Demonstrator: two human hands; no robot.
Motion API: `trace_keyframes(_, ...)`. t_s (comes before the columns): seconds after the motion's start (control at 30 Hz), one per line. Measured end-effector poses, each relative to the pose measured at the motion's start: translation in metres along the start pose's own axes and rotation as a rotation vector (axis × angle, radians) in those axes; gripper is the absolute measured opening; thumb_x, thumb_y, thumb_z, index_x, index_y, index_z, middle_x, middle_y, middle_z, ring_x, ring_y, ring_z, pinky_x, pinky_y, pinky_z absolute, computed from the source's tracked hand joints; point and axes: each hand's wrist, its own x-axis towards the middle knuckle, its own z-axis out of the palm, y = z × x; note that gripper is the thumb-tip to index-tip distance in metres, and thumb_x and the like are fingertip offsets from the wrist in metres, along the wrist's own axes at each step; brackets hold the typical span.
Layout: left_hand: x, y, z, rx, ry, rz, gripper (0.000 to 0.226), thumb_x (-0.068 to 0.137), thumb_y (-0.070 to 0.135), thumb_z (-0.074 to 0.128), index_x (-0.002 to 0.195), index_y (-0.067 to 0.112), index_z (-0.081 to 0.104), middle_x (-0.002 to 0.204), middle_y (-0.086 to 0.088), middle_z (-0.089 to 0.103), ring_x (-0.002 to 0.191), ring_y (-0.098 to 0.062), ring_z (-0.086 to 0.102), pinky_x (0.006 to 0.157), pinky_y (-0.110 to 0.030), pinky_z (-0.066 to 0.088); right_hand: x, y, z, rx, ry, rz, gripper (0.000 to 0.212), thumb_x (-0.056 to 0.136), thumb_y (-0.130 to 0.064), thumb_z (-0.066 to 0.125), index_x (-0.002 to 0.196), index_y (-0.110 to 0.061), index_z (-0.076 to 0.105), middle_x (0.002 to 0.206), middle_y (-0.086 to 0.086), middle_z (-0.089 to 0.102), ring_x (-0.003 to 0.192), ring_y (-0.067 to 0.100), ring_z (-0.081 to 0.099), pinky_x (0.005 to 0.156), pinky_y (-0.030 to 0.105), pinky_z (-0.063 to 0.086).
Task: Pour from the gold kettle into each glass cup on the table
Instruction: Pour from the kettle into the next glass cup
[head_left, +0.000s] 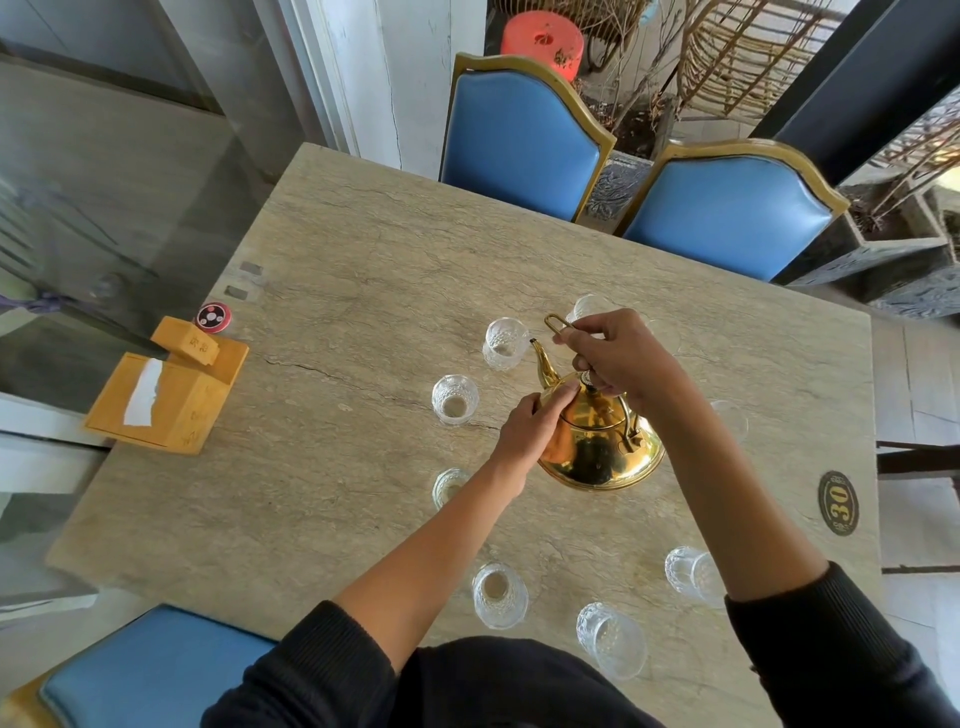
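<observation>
Tilting: gold kettle (597, 441), right of frame centre, spout toward glass cup (505, 343) just above-left.
Right hand (618, 358): clenched around the handle (558, 325).
Left hand (535, 428): fingers pressing the lid (592, 410), not wrapped.
Table (363, 291): other cups ringed around.

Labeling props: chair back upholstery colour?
Blue, gold-trimmed chair backs; head view, the only one.
</observation>
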Motion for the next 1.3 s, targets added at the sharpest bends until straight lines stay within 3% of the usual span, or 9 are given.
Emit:
trace_keyframes(0.23,-0.0028,0.0032,0.0010,0.037,-0.001,-0.010,0.098,0.067,0.101,0.067,0.121,0.020,0.073,0.115,-0.002,0.081,0.110,-0.017,0.076,0.100,-0.038,0.058,-0.0005,-0.0017,-0.0017,-0.031,0.003,-0.006,0.026,0.101,-0.022,0.060,0.114,-0.004,0.072,0.067,0.007,0.055,0.039,0.007,0.038,0.039,0.021,0.030)
trace_keyframes(0.5,-0.0043,0.0070,0.0024,0.042,-0.001,-0.010,0.092,0.072,0.098,0.065,0.121,0.021,0.073,0.116,-0.001,0.079,0.111,-0.017,0.074,0.094,-0.034,0.057,-0.0020,-0.0044,-0.0041,-0.041,0.002,-0.008,0.025,0.102,-0.021,0.060,0.115,-0.003,0.072,0.067,0.006,0.055,0.040,0.008,0.037,0.038,0.021,0.030)
trace_keyframes(0.6,-0.0031,0.0070,0.0021,0.037,-0.002,-0.011,0.096,0.069,0.100,0.064,0.125,0.022,0.072,0.118,0.001,0.079,0.113,-0.016,0.074,0.094,-0.034,0.056,-0.0020,-0.0050,-0.0045,-0.035,0.002,-0.003,0.025,0.102,-0.021,0.059,0.114,-0.003,0.072,0.067,0.006,0.055,0.041,0.008,0.037,0.038,0.021,0.029)
trace_keyframes(0.77,0.0012,0.0038,0.0035,0.052,0.013,-0.018,0.111,0.056,0.109,0.064,0.122,0.020,0.072,0.117,-0.002,0.079,0.112,-0.020,0.075,0.106,-0.044,0.058,-0.0016,-0.0038,-0.0045,0.010,-0.004,0.001,0.024,0.102,-0.019,0.060,0.112,0.000,0.071,0.064,0.007,0.051,0.039,0.009,0.033,0.036,0.020,0.026)
trace_keyframes(0.97,-0.0016,0.0057,0.0032,0.054,0.007,0.005,0.116,0.055,0.109,0.062,0.121,0.015,0.072,0.113,-0.005,0.079,0.109,-0.021,0.075,0.097,-0.038,0.058,-0.0028,-0.0053,-0.0047,-0.002,-0.011,0.000,0.024,0.102,-0.019,0.060,0.113,-0.001,0.071,0.064,0.006,0.051,0.040,0.009,0.032,0.037,0.020,0.026)
trace_keyframes(1.3,-0.0016,0.0068,0.0040,0.067,0.010,0.002,0.111,0.058,0.110,0.061,0.115,0.015,0.071,0.111,-0.002,0.079,0.107,-0.020,0.075,0.101,-0.041,0.059,-0.0063,-0.0102,-0.0052,-0.036,-0.008,-0.001,0.026,0.102,-0.021,0.059,0.115,-0.002,0.071,0.067,0.007,0.053,0.042,0.010,0.033,0.037,0.021,0.027)
